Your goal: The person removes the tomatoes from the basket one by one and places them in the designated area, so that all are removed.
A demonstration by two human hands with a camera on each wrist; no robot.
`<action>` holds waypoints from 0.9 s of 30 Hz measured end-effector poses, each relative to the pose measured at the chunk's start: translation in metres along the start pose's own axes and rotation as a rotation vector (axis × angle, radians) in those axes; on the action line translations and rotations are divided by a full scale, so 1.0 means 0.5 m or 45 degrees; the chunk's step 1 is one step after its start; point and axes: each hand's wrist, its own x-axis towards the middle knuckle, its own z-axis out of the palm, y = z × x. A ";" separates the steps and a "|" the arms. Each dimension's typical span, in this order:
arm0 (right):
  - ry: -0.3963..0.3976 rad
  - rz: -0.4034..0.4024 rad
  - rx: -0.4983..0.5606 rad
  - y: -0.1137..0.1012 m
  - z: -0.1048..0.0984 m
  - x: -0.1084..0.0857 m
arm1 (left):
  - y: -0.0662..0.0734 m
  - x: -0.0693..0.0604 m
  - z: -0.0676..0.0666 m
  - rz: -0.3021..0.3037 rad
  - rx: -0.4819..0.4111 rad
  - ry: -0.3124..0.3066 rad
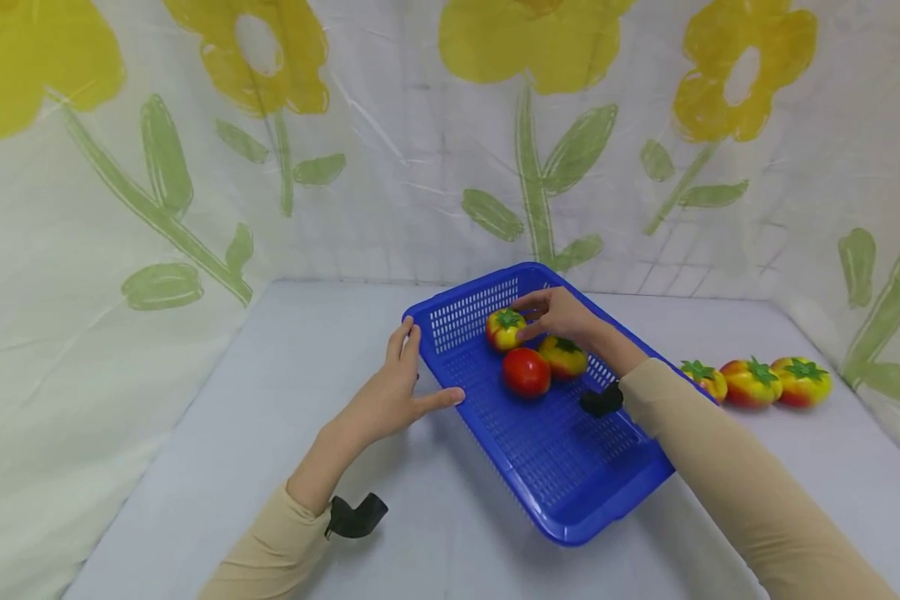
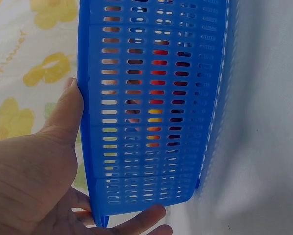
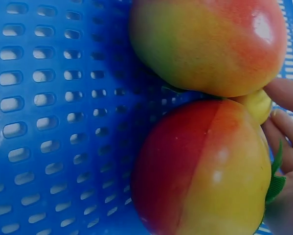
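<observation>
Left hand (image 1: 390, 396): I grip the blue basket (image 1: 510, 437) at its nine o'clock side. Right hand (image 1: 564, 317): I pinch one tomato (image 1: 502, 333) inside, toward eleven; two tomatoes (image 1: 526, 375) beside it. Table (image 1: 277, 375), basket's three o'clock: three tomatoes (image 1: 752, 386).

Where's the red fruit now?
In the head view, the red fruit lies right of centre inside the blue basket, in front of the yellow-red fruit at the right hand.

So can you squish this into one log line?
left hand: holds blue basket | right hand: touches yellow-red fruit inside | basket: three fruits visible | table: three more fruits visible
</observation>
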 end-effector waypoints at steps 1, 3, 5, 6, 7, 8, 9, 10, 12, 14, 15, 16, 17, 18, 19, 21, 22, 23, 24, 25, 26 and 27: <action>0.000 -0.004 -0.015 -0.001 0.001 0.000 | 0.000 0.000 -0.001 0.002 0.002 0.001; -0.007 -0.007 -0.035 -0.004 0.003 0.000 | 0.000 0.000 -0.001 0.001 0.003 0.004; -0.021 -0.009 -0.052 -0.004 0.006 0.000 | -0.002 -0.001 -0.001 0.000 -0.003 0.003; -0.028 -0.013 -0.062 -0.004 0.007 0.001 | -0.003 0.000 0.000 0.000 -0.004 0.001; -0.034 -0.016 -0.072 -0.003 0.008 0.002 | -0.004 0.000 0.000 0.000 -0.006 0.000; -0.039 -0.014 -0.077 -0.002 0.009 0.003 | -0.004 0.000 0.001 0.001 -0.006 -0.001; -0.043 -0.015 -0.086 -0.001 0.009 0.004 | -0.005 0.001 0.001 0.002 -0.006 -0.004; -0.048 -0.021 -0.089 0.000 0.008 0.005 | -0.005 0.002 0.002 0.005 -0.007 -0.003; -0.058 -0.036 -0.083 -0.001 0.006 0.005 | -0.003 0.004 0.001 0.010 -0.007 0.004; -0.069 -0.038 -0.072 -0.002 0.007 0.004 | -0.002 0.003 0.001 0.010 -0.007 0.009; -0.079 -0.042 -0.065 -0.002 0.007 0.004 | -0.001 0.003 0.000 0.010 -0.006 0.010; -0.089 -0.046 -0.062 -0.001 0.007 0.003 | -0.001 0.003 0.000 0.010 -0.007 0.011; -0.098 -0.047 -0.059 0.000 0.007 0.003 | -0.001 0.003 0.001 0.009 -0.008 0.008; -0.103 -0.043 -0.060 0.001 0.008 0.003 | -0.002 0.003 0.002 0.009 -0.009 0.003; -0.108 -0.038 -0.059 0.003 0.007 0.003 | -0.002 0.003 0.002 0.010 -0.010 -0.001; -0.119 -0.040 -0.057 0.005 0.007 0.003 | -0.004 0.004 0.004 0.014 -0.007 -0.006; -0.123 -0.044 -0.060 0.006 0.007 0.003 | -0.004 0.004 0.005 0.014 -0.006 -0.006; -0.129 -0.053 -0.063 0.007 0.007 0.003 | -0.004 0.004 0.005 0.010 -0.004 -0.006; -0.132 -0.061 -0.064 0.007 0.008 0.003 | -0.004 0.004 0.004 0.007 -0.003 -0.004; -0.137 -0.071 -0.068 0.007 0.008 0.003 | -0.003 0.003 0.003 0.003 0.000 0.000; -0.140 -0.082 -0.074 0.006 0.009 0.003 | -0.003 0.003 0.003 -0.001 0.003 0.003; -0.145 -0.094 -0.082 0.005 0.009 0.002 | -0.001 0.003 0.002 -0.004 0.004 0.004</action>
